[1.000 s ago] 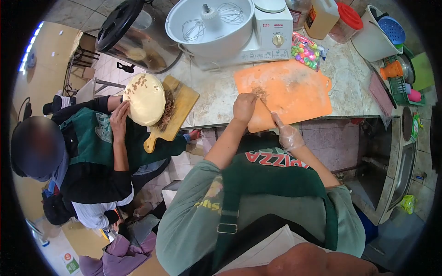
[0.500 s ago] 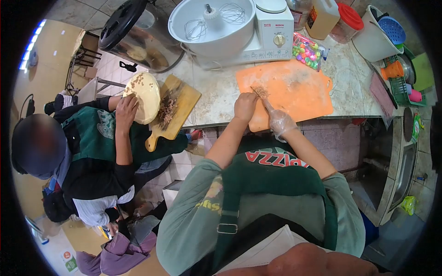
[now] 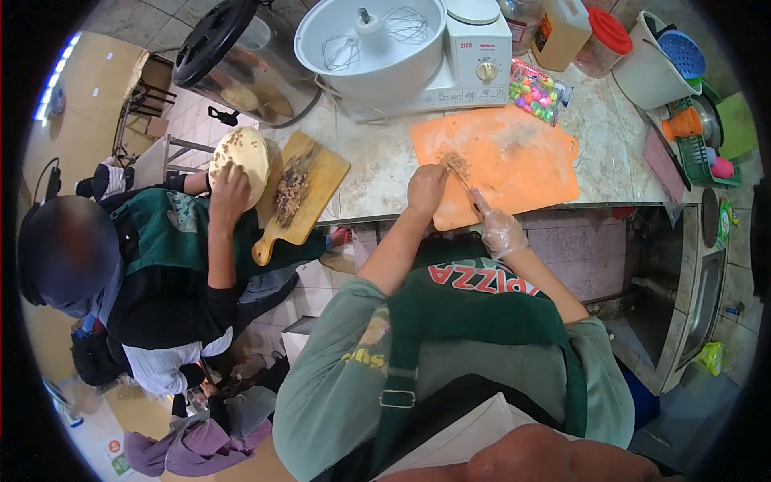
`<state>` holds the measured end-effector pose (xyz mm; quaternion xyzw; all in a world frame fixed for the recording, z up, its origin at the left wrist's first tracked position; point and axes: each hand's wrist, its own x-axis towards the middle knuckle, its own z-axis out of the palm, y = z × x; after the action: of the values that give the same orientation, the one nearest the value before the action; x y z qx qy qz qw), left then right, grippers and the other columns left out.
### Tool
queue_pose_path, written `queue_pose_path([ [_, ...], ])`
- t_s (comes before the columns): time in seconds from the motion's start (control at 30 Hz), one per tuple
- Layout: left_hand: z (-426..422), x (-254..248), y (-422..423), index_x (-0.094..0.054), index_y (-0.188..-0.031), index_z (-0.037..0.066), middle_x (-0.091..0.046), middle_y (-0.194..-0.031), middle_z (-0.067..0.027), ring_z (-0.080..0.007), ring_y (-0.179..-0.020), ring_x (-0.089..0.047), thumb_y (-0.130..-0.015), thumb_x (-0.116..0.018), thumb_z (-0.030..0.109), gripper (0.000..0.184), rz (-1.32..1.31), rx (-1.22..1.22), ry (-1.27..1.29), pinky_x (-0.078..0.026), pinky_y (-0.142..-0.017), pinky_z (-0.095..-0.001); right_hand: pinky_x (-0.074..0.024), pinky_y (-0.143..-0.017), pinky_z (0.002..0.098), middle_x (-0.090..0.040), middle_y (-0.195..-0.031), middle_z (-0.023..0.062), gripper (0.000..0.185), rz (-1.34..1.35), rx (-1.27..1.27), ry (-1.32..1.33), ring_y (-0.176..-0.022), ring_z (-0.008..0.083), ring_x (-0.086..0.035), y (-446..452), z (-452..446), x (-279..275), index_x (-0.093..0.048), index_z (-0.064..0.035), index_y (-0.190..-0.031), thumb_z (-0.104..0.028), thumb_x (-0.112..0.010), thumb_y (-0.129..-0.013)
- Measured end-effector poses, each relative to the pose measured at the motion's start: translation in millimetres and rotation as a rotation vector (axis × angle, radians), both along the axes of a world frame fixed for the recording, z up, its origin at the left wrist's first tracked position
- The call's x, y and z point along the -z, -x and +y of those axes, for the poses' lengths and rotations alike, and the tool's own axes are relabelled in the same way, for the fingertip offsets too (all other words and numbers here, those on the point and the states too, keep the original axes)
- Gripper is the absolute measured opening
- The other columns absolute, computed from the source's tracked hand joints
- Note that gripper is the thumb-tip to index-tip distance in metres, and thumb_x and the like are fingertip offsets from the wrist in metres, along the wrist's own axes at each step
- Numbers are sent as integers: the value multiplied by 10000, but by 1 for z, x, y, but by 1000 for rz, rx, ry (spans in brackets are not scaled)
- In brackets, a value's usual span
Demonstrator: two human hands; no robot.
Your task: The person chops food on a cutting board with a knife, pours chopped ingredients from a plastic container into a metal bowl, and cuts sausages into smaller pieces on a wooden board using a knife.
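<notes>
My right hand (image 3: 504,233), in a clear plastic glove, is closed round the handle of a knife (image 3: 463,181). The blade slants up and left over the orange cutting board (image 3: 530,161), its tip among finely chopped brown bits (image 3: 456,163). My bare left hand (image 3: 428,189) rests at the board's left edge beside the blade, fingers curled and pressed together at the bits. What those fingers hold, if anything, is hidden.
A mixer (image 3: 369,60) stands behind the board beside a bag of colourful candies (image 3: 536,92). At left, a co-worker's hand (image 3: 231,193) touches a round cream-topped base (image 3: 250,153) near a wooden board (image 3: 321,169) with chopped bits. A white bucket (image 3: 650,72) stands at right.
My right hand has drawn back down and right with the knife, showing more blade. My left hand has barely moved. The co-worker's hand has shifted slightly over the round base.
</notes>
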<state>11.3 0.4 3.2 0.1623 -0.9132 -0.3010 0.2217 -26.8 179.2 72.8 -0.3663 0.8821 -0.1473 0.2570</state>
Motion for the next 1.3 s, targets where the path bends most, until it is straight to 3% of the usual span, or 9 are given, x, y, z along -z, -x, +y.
queue_pose_path([
  [0.27, 3, -1, 1, -571, -697, 42, -560, -661, -104, -269, -669, -547, -690, -598, 76, 44, 55, -2, 101, -457, -592, -346, -441, -641, 451, -564, -726, 250, 652, -34, -49, -73, -691, 379, -573, 12, -30, 11, -161, -188, -1342, -43, -419, -760],
  [0.4, 2, 0, 0, -582, -707, 39, -563, -668, -108, -271, -672, -549, -685, -605, 76, 50, 63, -33, 66, -458, -604, -346, -439, -643, 455, -561, -718, 257, 646, -96, -35, 13, -699, 384, -573, 14, -29, 18, -158, -198, -1341, -48, -414, -768],
  [0.57, 1, 3, 0, -581, -715, 14, -564, -693, -151, -321, -675, -539, -726, -588, 128, 115, 84, -32, -44, -427, -610, -394, -450, -643, 458, -571, -748, 260, 713, -86, -49, -136, -703, 379, -584, 1, 0, 2, -140, -201, -1346, 1, -423, -723],
  [0.87, 1, 1, -2, -587, -715, 19, -566, -699, -157, -323, -679, -545, -719, -583, 117, 98, 28, -29, -16, -436, -613, -389, -437, -604, 461, -567, -705, 246, 666, 21, -66, -37, -663, 380, -574, 2, -5, 10, -159, -176, -1341, -34, -424, -746],
  [1.3, 2, 1, -4, -594, -720, 32, -557, -678, -152, -320, -672, -539, -683, -558, 72, 65, 67, -34, 6, -433, -610, -394, -443, -609, 454, -569, -705, 244, 676, -79, -59, 2, -656, 369, -578, 9, -28, 21, -154, -178, -1343, -35, -433, -744],
])
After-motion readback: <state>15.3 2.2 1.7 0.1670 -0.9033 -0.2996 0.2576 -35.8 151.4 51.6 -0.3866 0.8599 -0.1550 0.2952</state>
